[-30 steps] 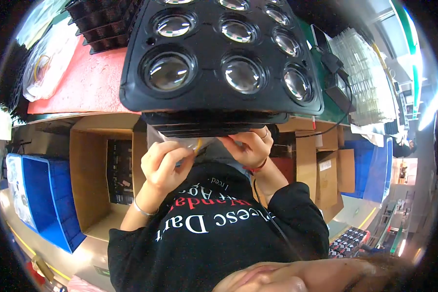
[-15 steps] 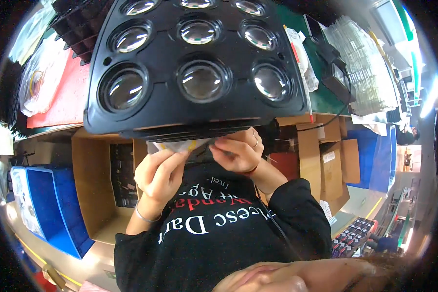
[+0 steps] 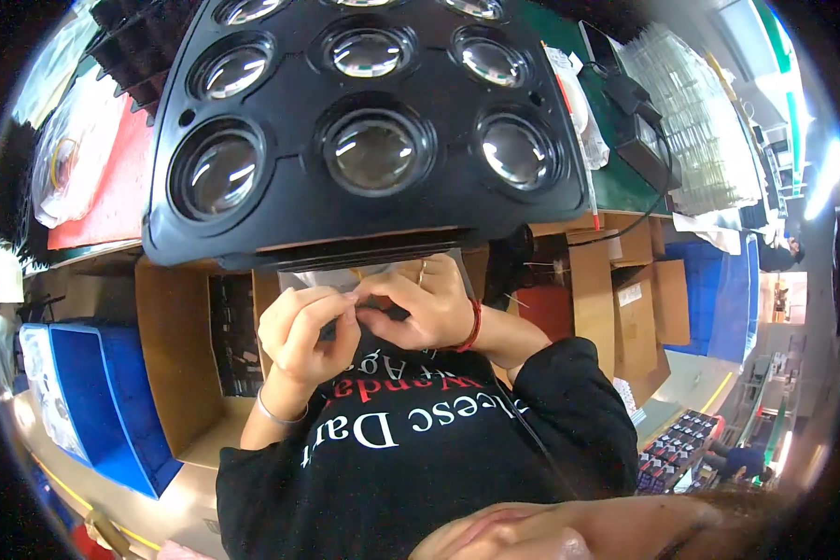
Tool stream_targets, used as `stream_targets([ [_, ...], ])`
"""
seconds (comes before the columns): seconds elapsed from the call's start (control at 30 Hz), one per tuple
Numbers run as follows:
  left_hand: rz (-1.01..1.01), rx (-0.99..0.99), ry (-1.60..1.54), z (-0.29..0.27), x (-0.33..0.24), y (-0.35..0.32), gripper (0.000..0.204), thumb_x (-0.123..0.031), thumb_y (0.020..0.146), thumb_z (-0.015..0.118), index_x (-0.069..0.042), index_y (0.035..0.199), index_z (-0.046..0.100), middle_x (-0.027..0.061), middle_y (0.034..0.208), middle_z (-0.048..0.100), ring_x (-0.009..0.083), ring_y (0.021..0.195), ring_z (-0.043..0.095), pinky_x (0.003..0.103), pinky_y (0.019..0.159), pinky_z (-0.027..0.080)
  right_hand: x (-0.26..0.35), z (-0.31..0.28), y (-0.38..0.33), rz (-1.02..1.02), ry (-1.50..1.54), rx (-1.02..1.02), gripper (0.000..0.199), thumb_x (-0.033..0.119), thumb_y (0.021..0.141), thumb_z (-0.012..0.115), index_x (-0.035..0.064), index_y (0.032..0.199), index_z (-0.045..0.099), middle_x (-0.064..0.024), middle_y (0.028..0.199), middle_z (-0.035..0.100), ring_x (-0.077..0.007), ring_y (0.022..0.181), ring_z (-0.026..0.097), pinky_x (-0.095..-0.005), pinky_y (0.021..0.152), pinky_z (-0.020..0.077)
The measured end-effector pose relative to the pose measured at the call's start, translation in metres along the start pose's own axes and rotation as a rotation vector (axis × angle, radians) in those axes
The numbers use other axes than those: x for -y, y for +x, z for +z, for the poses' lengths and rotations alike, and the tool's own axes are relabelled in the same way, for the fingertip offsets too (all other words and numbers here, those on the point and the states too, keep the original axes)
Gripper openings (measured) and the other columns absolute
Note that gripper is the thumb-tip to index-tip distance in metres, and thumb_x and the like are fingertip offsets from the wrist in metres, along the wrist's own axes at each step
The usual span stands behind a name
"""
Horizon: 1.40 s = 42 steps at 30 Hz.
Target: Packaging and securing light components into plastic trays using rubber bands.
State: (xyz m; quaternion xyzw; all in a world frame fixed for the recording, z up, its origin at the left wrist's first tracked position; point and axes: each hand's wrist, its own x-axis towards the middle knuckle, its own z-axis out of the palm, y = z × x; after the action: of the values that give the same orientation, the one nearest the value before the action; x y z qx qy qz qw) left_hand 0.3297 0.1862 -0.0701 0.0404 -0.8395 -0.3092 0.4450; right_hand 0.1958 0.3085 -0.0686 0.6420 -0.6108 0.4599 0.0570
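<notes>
My left hand [image 3: 306, 327] is closed in a pinch in front of a clear plastic bag [image 3: 295, 280], whose edge it seems to hold. The fingertips of my right hand [image 3: 422, 306] meet those of my left. That hand is curled too; what lies between its fingers is too small to make out. A bit of yellow shows through the bag above the fingers. Just beyond both hands rises a black tray [image 3: 294, 177] with round clear lenses in its pockets, stacked on more trays. The stack hides part of the bag.
Open cardboard boxes stand below at left [image 3: 175, 364] and right [image 3: 637, 327]. A blue bin [image 3: 112, 401] sits at far left. On the bench lie a red sheet [image 3: 112, 187], a black box with a cable [image 3: 639, 154] and stacked clear trays [image 3: 695, 121].
My right hand has moved left and its fingertips now meet my left hand's. More of the bag shows behind the hands. The black tray sits slightly further left in view.
</notes>
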Motion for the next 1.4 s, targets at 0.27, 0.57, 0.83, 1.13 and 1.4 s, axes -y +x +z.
stream_targets([
  [0.27, 0.208, -0.038, 0.215, 0.001, 0.011, 0.003, 0.033, 0.001, 0.061, 0.069, -0.008, 0.093, 0.068, 0.0029, 0.090, 0.068, 0.0154, 0.065, 0.059, 0.024, 0.059, 0.045, 0.010, -0.008, -0.001, 0.321, 0.372, 0.095, 0.019, 0.017, 0.083, 0.070, 0.0029, 0.091, 0.061, -0.0076, 0.072, 0.064, -0.0186, 0.060, 0.064, -0.0299, 0.055, 0.0498],
  [0.57, 0.257, -0.040, 0.218, -0.004, 0.016, -0.002, 0.037, -0.003, 0.057, 0.076, -0.012, 0.092, 0.069, 0.0007, 0.089, 0.065, 0.0130, 0.061, 0.053, 0.024, 0.055, 0.042, 0.005, -0.008, -0.006, 0.309, 0.485, 0.014, 0.017, 0.014, 0.080, 0.072, 0.0042, 0.090, 0.062, -0.0095, 0.074, 0.065, -0.0213, 0.059, 0.063, -0.0298, 0.055, 0.0489],
  [0.83, 0.167, -0.024, 0.133, 0.002, 0.010, 0.005, 0.030, -0.001, 0.055, 0.076, -0.012, 0.081, 0.069, -0.0002, 0.078, 0.058, 0.0148, 0.059, 0.053, 0.026, 0.051, 0.041, 0.011, -0.015, 0.004, 0.103, 0.100, 0.011, 0.019, 0.012, 0.074, 0.075, 0.0091, 0.089, 0.065, -0.0010, 0.063, 0.062, -0.0160, 0.052, 0.060, -0.0295, 0.050, 0.0464],
  [1.13, 0.055, 0.000, -0.058, -0.001, 0.004, 0.003, 0.021, -0.006, 0.060, 0.079, -0.010, 0.075, 0.065, 0.0032, 0.077, 0.060, 0.0180, 0.058, 0.054, 0.028, 0.050, 0.042, 0.008, -0.015, -0.003, 0.220, -0.001, -0.007, 0.027, 0.017, 0.074, 0.075, 0.0097, 0.098, 0.067, 0.0030, 0.060, 0.059, -0.0127, 0.047, 0.056, -0.0278, 0.047, 0.0426],
  [1.4, -0.003, 0.019, -0.080, -0.004, 0.003, -0.003, 0.021, -0.008, 0.064, 0.081, -0.008, 0.076, 0.063, 0.0054, 0.077, 0.060, 0.0188, 0.060, 0.056, 0.028, 0.053, 0.043, 0.011, -0.012, -0.004, 0.303, 0.104, 0.014, 0.032, 0.021, 0.076, 0.074, 0.0079, 0.104, 0.065, -0.0004, 0.061, 0.061, -0.0152, 0.046, 0.057, -0.0296, 0.047, 0.0444],
])
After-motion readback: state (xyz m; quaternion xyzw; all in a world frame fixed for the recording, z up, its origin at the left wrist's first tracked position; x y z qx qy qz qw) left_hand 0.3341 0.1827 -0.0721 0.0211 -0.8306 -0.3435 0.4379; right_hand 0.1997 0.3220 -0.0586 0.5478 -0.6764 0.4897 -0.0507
